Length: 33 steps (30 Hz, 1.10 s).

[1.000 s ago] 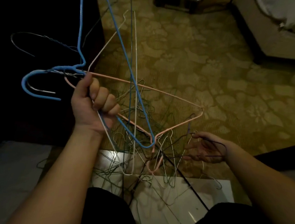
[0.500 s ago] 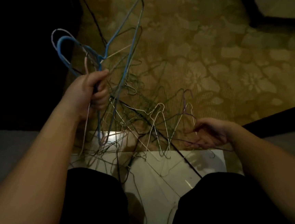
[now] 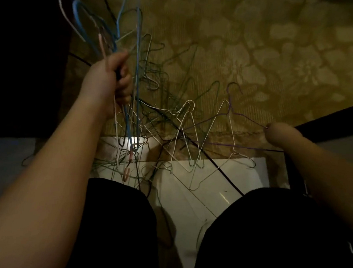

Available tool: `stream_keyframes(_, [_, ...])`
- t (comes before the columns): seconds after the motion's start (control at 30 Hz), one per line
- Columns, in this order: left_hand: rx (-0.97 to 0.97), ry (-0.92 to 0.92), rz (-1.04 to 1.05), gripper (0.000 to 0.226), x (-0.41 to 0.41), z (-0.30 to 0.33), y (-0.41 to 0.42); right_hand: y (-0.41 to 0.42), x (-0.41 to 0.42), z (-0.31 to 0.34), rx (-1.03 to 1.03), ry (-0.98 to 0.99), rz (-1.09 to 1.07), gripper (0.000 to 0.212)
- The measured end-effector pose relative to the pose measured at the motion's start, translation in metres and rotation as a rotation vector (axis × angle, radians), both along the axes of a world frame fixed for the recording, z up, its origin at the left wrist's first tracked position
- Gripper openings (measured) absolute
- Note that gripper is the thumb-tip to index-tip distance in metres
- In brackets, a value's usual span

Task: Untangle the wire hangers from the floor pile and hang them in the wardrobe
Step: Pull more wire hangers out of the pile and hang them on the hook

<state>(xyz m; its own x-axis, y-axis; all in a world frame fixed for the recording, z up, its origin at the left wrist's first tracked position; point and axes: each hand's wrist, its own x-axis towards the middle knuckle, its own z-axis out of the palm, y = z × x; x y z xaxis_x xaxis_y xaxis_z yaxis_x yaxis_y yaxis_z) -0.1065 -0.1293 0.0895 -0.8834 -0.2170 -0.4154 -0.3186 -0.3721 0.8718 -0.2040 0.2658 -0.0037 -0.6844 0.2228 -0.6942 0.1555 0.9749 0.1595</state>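
The hanger pile [image 3: 172, 120] lies on the carpet [image 3: 253, 55], its near edge spilling onto the floor panel [image 3: 220, 180] between the person's knees. Left of the pile, the left hand [image 3: 107, 80] holds a bunch of hangers [image 3: 124, 35] raised above it. Right of the pile, the right hand [image 3: 278, 132] grips one wire [image 3: 247, 118] running back into the pile.

view: single head-worn wide-angle | aim: forward and steeply down over both forearms and the knees | range: close, left hand [image 3: 110, 79] near centre-left, carpet [image 3: 253, 55] filling the top | overlap: none, one view only
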Motion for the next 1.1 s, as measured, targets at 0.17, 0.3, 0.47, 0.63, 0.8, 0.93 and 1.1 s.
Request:
stream_keyframes(0.17, [0.071,-0.005,0.069,0.046,-0.002,-0.001,-0.002,0.026,-0.002,0.0,-0.194,-0.197,-0.325,0.06])
stream_keyframes(0.3, [0.094,-0.015,0.079,0.045,-0.006,-0.002,-0.003,0.021,-0.001,0.022,-0.27,-0.356,-0.264,0.072])
stream_keyframes(0.47, [0.129,0.013,0.08,0.048,-0.011,0.005,0.006,0.006,-0.009,0.071,-0.277,-0.197,-0.017,0.045])
stream_keyframes(0.63, [0.181,0.054,0.057,0.048,-0.021,0.014,0.017,0.01,-0.014,0.104,-0.358,-0.186,-0.038,0.045])
stream_keyframes(0.8, [0.077,0.053,0.036,0.044,-0.026,0.005,0.022,0.029,-0.008,0.061,-0.211,-0.235,-0.181,0.03])
stream_keyframes(0.93, [0.035,0.045,0.058,0.042,-0.023,0.002,0.025,0.035,-0.01,0.048,-0.227,-0.331,-0.313,0.026])
stream_keyframes(1.1, [0.08,0.046,0.063,0.043,-0.026,-0.001,0.024,0.056,-0.009,0.06,-0.09,-0.406,-0.321,0.031])
